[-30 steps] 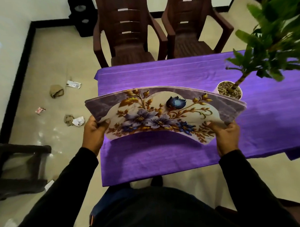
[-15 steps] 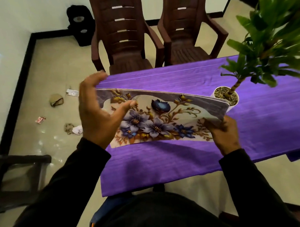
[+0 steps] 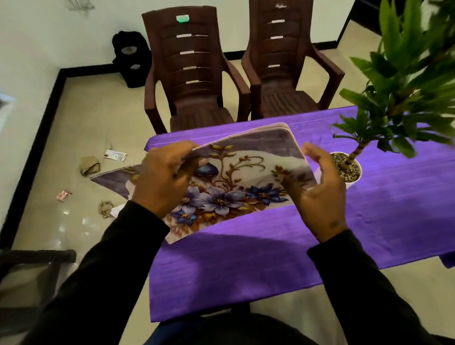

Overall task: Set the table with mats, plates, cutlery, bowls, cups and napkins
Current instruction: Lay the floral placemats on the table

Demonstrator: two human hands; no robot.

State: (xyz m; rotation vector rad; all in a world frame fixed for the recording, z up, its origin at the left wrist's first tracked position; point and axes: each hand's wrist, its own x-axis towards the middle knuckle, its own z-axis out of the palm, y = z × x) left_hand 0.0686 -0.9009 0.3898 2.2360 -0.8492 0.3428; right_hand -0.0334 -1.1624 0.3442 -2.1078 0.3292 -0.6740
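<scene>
Purple counter (image 3: pixel 250 262): bare cloth; only a potted plant (image 3: pixel 347 168) stands on it, at its right.
Mats (image 3: pixel 237 187): a floral stack held above the counter, left of the plant, none laid.
Left hand (image 3: pixel 162 179): grip pinches what seems the top mat's edge.
Right hand (image 3: pixel 317 195): grip grasps the stack's right end.
Left to do: everything.

— What's that being held up there?

— A stack of floral placemats (image 3: pixel 237 182), several thin sheets, white centres with blue and purple flowers, gold leaves, and a marbled purple border.

— Lying flat?

— No, lifted above the purple-covered bench (image 3: pixel 250 269) and bowed, the far corner curling upward, one lower sheet jutting out past the left edge.
</scene>
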